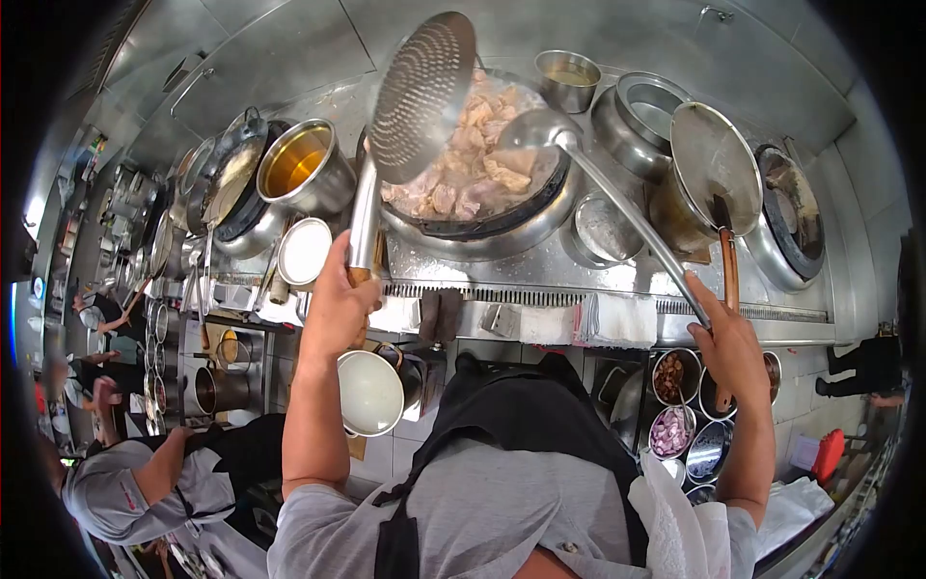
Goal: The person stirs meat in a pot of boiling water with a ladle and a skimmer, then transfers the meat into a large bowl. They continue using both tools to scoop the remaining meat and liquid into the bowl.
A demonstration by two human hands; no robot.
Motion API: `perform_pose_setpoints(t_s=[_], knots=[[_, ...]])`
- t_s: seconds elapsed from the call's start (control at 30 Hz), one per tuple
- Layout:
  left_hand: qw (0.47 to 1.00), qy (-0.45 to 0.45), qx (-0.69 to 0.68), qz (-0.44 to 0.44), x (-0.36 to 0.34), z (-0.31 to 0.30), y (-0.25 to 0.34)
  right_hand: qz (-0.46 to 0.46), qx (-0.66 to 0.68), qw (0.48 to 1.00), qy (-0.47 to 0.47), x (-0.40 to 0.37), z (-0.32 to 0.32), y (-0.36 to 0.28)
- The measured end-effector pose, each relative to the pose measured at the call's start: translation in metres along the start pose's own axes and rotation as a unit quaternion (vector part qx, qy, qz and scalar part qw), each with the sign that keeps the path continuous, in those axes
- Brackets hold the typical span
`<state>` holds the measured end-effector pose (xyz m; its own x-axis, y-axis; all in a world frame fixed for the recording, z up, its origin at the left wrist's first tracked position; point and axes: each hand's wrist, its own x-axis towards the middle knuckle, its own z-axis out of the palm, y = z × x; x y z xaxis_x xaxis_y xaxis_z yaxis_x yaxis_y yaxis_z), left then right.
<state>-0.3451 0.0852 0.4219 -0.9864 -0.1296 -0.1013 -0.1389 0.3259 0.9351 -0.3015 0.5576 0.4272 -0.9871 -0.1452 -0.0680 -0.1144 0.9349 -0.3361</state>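
My left hand is closed round the handle of a large perforated skimmer, which is raised over the left side of a wok. In my right hand is the long metal handle of a ladle, its bowl over the right part of the wok. Pieces of pale meat fill the wok, with some steam above them. The skimmer hides part of the wok's left side.
A pot of amber liquid stands left of the wok. On the right are a strainer over a pot and another burner. Folded cloths lie along the front edge. A co-worker stands at left.
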Motion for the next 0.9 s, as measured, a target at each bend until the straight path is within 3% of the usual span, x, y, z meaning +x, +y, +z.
perform_pose_setpoints(t_s=[0.1,0.3,0.37,0.43,0.53,0.67,0.77,0.9], knots=[[0.997,0.049,0.02,-0.053,0.002,-0.014,-0.002,0.018,0.085,0.995,-0.046,0.0,-0.012,-0.018],[0.993,0.101,0.068,-0.015,0.01,-0.031,-0.034,-0.05,0.196,0.966,-0.163,0.009,-0.004,-0.021],[0.993,0.105,0.059,-0.014,0.01,-0.033,-0.045,-0.021,0.191,0.955,-0.227,0.024,0.0,-0.032],[0.993,0.105,0.057,-0.024,0.008,-0.033,-0.047,-0.098,0.159,0.961,-0.204,0.039,0.027,-0.03],[0.992,0.1,0.064,-0.045,0.006,-0.036,-0.043,-0.033,0.125,0.962,-0.242,0.06,0.04,-0.055],[0.993,0.099,0.057,-0.037,0.009,-0.036,-0.045,-0.111,0.153,0.971,-0.148,0.077,0.091,-0.055],[0.992,0.105,0.048,-0.043,0.009,-0.034,-0.034,-0.058,0.242,0.951,-0.181,0.079,0.083,-0.07],[0.986,0.117,0.109,-0.043,0.021,-0.032,-0.032,-0.089,0.18,0.977,-0.068,0.104,0.08,-0.059]])
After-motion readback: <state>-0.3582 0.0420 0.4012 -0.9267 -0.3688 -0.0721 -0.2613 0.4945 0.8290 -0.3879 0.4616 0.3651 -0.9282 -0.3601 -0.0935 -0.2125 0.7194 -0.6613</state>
